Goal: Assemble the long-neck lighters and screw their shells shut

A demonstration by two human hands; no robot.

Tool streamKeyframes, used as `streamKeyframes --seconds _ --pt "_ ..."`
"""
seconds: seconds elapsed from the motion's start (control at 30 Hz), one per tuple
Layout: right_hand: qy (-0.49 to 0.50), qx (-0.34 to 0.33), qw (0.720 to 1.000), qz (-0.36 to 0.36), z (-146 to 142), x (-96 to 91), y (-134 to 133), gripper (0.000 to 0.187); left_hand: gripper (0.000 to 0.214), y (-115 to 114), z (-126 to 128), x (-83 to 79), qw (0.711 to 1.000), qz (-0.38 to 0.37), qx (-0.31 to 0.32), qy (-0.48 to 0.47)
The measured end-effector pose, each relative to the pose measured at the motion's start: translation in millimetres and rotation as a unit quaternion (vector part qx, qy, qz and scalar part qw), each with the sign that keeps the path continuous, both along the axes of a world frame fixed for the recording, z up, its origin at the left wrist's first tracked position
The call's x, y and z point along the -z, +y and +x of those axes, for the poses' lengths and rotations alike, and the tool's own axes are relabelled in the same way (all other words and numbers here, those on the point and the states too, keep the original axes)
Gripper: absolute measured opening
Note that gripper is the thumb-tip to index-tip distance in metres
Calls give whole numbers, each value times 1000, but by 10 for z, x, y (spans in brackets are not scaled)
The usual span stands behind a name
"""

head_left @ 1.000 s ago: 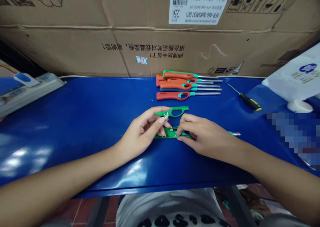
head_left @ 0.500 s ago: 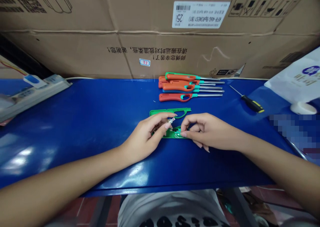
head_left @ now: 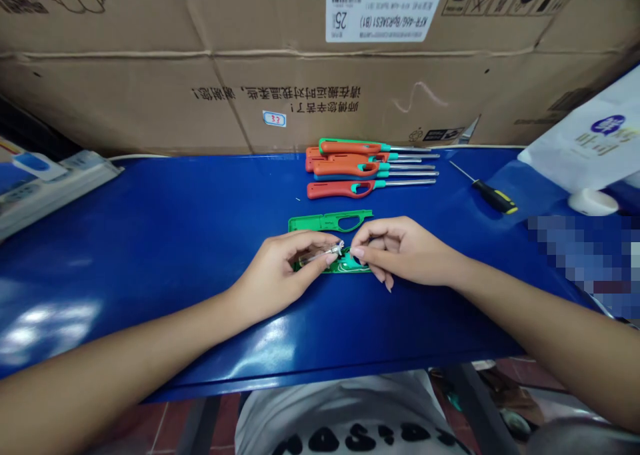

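My left hand (head_left: 285,271) pinches a small clear part with a metal tip (head_left: 334,250) above an open green lighter shell half (head_left: 350,267) lying on the blue table (head_left: 175,241). My right hand (head_left: 400,248) pinches at the tip of that same small part, fingertips meeting the left hand's. What the right fingers grip is too small to name. The other green shell half (head_left: 327,222) lies flat just behind the hands.
Several orange-and-teal stick lighters (head_left: 360,168) lie in a row at the back. A black-and-yellow screwdriver (head_left: 487,193) lies to their right. A white bag (head_left: 590,141) sits far right, a white power strip (head_left: 45,181) far left, cardboard boxes (head_left: 300,61) behind.
My left hand lifted the small clear part off the shell. My right hand let go of the lighter's body and came up to pinch at the part's tip.
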State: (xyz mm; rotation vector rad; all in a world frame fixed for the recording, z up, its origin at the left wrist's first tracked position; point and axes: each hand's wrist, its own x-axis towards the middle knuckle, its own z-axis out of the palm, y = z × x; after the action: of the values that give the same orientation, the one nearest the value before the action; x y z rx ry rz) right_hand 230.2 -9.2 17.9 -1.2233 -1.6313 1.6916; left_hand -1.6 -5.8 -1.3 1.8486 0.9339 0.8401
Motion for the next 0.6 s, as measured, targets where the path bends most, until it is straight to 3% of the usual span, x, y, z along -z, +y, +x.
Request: streamKeyframes --seconds 0.27,0.6 --pt "-18 -2 1000 19 -12 -6 -36 29 21 0 9 -11 1000 12 8 2" --pt "-12 9 1000 12 -14 17 -36 34 20 -4 6 -15 1000 26 8 1"
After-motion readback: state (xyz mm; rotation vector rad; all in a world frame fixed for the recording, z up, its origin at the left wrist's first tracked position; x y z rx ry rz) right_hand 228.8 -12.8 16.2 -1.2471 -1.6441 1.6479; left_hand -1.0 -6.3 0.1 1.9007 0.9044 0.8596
